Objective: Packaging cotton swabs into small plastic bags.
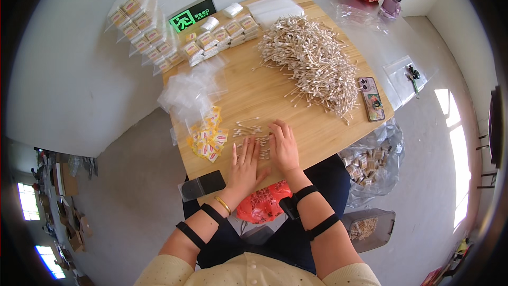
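Observation:
A small group of cotton swabs (246, 127) lies on the wooden table (254, 95) near its front edge, partly hidden under my hands. My left hand (244, 168) rests on these swabs with its fingers stretched out. At their right side is my right hand (284, 147), fingers extended and laid against the table. Neither hand grips anything that I can make out. Left of them is a heap of yellow-and-white printed cards (209, 136), next to clear plastic bags (193, 90). A large pile of loose swabs (312, 63) covers the table's far right.
Packed swab bundles (214, 39) line the back left by a green exit sign (193, 16). A phone (372, 99) lies at the right edge, a dark pad (203, 186) at the front left. Below are a red bag (263, 202), a packet-filled bag (391, 148) and a grey bin (388, 231).

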A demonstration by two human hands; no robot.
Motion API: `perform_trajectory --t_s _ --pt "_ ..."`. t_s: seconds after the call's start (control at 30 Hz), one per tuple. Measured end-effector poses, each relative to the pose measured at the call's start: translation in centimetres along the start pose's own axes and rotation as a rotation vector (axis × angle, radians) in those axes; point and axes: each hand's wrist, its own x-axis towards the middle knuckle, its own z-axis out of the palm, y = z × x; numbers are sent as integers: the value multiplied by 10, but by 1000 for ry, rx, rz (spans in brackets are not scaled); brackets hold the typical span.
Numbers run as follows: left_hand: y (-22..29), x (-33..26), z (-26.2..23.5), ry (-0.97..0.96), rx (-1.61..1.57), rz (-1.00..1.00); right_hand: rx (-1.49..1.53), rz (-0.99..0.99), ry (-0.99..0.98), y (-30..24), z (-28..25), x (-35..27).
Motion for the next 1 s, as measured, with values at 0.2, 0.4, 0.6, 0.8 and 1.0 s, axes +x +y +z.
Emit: perform_trajectory --t_s 0.2,0.4,0.6,0.8,1.0 --pt "0 7 2 -14 -29 -47 12 -3 0 -3 -1 0" --pt "1 4 2 -33 -228 -38 21 12 -23 -1 -2 -1" --pt "-13 27 12 53 -153 -67 48 8 -22 -2 -1 2" --pt "-3 19 5 7 -187 -78 51 20 -16 -2 -1 1" --pt "1 13 3 -6 -173 -66 47 12 -12 -2 -2 1"
